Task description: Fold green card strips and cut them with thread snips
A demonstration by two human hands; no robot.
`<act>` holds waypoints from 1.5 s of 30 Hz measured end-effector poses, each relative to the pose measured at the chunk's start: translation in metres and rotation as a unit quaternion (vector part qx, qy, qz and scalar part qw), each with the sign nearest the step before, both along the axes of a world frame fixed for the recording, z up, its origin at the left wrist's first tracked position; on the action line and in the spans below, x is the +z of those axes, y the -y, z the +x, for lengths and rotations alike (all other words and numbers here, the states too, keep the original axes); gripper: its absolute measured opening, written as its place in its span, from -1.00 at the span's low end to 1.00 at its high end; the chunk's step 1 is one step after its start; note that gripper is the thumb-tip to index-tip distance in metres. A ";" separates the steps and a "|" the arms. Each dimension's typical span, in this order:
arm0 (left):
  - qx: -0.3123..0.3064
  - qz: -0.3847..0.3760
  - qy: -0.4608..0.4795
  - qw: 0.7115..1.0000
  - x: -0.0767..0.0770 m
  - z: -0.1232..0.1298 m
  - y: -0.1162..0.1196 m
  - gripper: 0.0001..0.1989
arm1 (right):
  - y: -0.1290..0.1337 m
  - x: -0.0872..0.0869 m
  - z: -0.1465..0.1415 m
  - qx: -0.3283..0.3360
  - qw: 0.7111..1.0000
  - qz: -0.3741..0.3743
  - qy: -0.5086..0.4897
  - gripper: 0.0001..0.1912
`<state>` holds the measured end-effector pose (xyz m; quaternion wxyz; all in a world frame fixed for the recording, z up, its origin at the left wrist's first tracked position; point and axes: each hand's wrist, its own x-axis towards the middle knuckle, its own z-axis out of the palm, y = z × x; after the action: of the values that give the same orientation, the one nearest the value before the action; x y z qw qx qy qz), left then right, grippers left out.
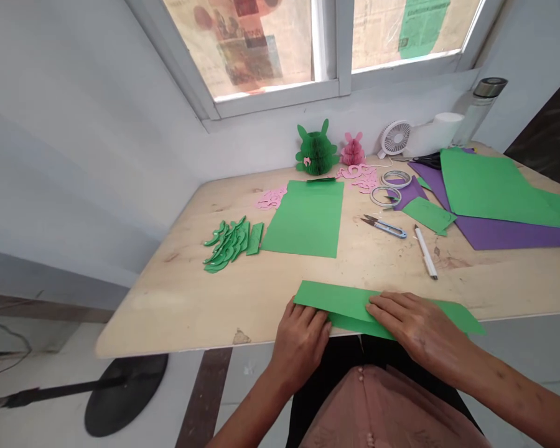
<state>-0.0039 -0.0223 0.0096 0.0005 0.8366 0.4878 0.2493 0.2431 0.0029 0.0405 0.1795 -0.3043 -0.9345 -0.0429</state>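
A folded sheet of green paper (340, 300) lies along the near edge of the wooden table (168, 298), directly in front of the person, with its long side roughly parallel to that edge. The upper layer stands slightly off the lower one at the front, leaving a narrow gap. The left hand (301, 339) is at the sheet's left end, fingers half curled, with the fingertips hidden beneath the upper layer's front edge; whether they pinch the paper cannot be told. The right hand (413, 323) lies across the sheet right of its middle, its fingers close together and nearly straight, tips resting on the upper layer. Its thumb is hidden, so any grip from below cannot be told. The sheet's right end shows beyond this hand.

Farther in, a flat green sheet (308, 218) lies well apart from both hands, with a pile of green paper cutouts (228, 244) to its left. Beyond the right hand lie a white pen (425, 252) and blue-handled thread snips (391, 229).
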 end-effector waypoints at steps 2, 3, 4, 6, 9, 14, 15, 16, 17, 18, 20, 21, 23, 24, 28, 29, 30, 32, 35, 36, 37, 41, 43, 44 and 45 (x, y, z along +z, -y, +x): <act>0.007 0.000 -0.005 1.000 -0.002 -0.002 0.001 -0.88 | 0.003 -0.002 0.001 -0.006 1.000 0.002 0.013 -0.56; 0.009 -0.001 -0.007 1.000 -0.004 -0.002 0.002 -0.88 | 0.004 -0.002 0.001 -0.007 1.000 0.002 0.019 -0.57; 0.011 -0.003 -0.008 1.000 -0.005 -0.002 0.003 -0.88 | 0.005 -0.003 0.001 -0.007 1.000 -0.001 0.022 -0.61; 0.012 -0.006 -0.008 1.000 -0.006 -0.003 0.004 -0.88 | 0.004 -0.002 0.000 -0.004 1.000 -0.009 0.022 -0.69; 0.009 -0.012 -0.006 1.000 -0.008 -0.004 0.005 -0.87 | -0.001 0.000 -0.003 0.004 0.999 -0.027 0.016 -0.72; 0.006 -0.024 0.003 1.000 -0.009 -0.006 0.004 -0.84 | -0.009 0.003 -0.007 0.004 0.999 -0.045 0.022 -0.75; 0.006 -0.024 0.007 1.000 -0.009 -0.006 0.004 -0.82 | -0.010 0.004 -0.008 0.004 0.999 -0.049 0.024 -0.76; 0.006 -0.022 0.010 1.000 -0.009 -0.006 0.004 -0.82 | -0.011 0.004 -0.008 0.004 0.998 -0.053 0.027 -0.78; 0.007 -0.021 0.010 1.000 -0.009 -0.006 0.004 -0.83 | -0.011 0.004 -0.009 0.004 0.998 -0.059 0.030 -0.79; 0.008 -0.018 0.010 1.000 -0.009 -0.006 0.004 -0.84 | -0.011 0.005 -0.009 0.002 0.997 -0.064 0.033 -0.80; 0.010 -0.014 0.014 1.000 -0.010 -0.006 0.005 -0.86 | -0.011 0.005 -0.010 -0.004 0.997 -0.073 0.038 -0.80; 0.011 -0.012 0.023 1.000 -0.010 -0.006 0.005 -0.86 | -0.010 0.005 -0.010 -0.008 0.996 -0.077 0.040 -0.80; 0.013 -0.010 0.056 0.998 -0.010 -0.008 0.004 -0.86 | -0.008 0.004 -0.011 -0.014 0.996 -0.079 0.040 -0.79; 0.016 -0.009 0.077 0.997 -0.010 -0.010 0.003 -0.86 | -0.007 0.003 -0.011 -0.016 0.996 -0.078 0.038 -0.79; 0.034 0.002 0.138 0.990 -0.008 -0.019 -0.002 -0.86 | -0.003 -0.002 -0.011 -0.025 0.997 -0.066 0.029 -0.79; 0.037 -0.001 0.148 0.988 -0.007 -0.021 -0.004 -0.86 | -0.002 -0.003 -0.010 -0.026 0.997 -0.065 0.028 -0.79; 0.042 -0.007 0.159 0.986 -0.006 -0.023 -0.005 -0.87 | -0.002 -0.003 -0.010 -0.026 0.997 -0.065 0.028 -0.80; 0.063 -0.029 0.184 0.981 -0.005 -0.026 -0.008 -0.88 | -0.002 -0.004 -0.011 -0.025 0.997 -0.068 0.029 -0.79; 0.117 -0.079 0.226 0.964 -0.005 -0.027 -0.010 -0.87 | -0.004 -0.002 -0.014 -0.028 0.997 -0.073 0.028 -0.79; 0.133 -0.099 0.241 0.956 -0.005 -0.027 -0.010 -0.85 | -0.004 -0.001 -0.016 -0.031 0.996 -0.078 0.030 -0.79; 0.145 -0.118 0.256 0.948 -0.005 -0.027 -0.011 -0.84 | -0.005 0.000 -0.019 -0.035 0.995 -0.086 0.033 -0.80; 0.162 -0.154 0.302 0.927 -0.004 -0.028 -0.015 -0.83 | -0.009 0.007 -0.038 -0.051 0.988 -0.130 0.070 -0.84; 0.159 -0.160 0.305 0.925 -0.003 -0.030 -0.017 -0.79 | -0.012 0.010 -0.050 -0.058 0.984 -0.141 0.090 -0.87; 0.156 -0.164 0.300 0.927 -0.003 -0.031 -0.018 -0.76 | -0.013 0.012 -0.056 -0.062 0.982 -0.146 0.099 -0.87; 0.152 -0.170 0.291 0.929 -0.002 -0.032 -0.020 -0.74 | -0.014 0.013 -0.062 -0.066 0.981 -0.150 0.105 -0.87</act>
<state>-0.0357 -0.0025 0.0075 0.2462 0.6307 0.6227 0.3922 0.1812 0.0172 0.0534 0.0297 -0.3824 -0.9219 0.0542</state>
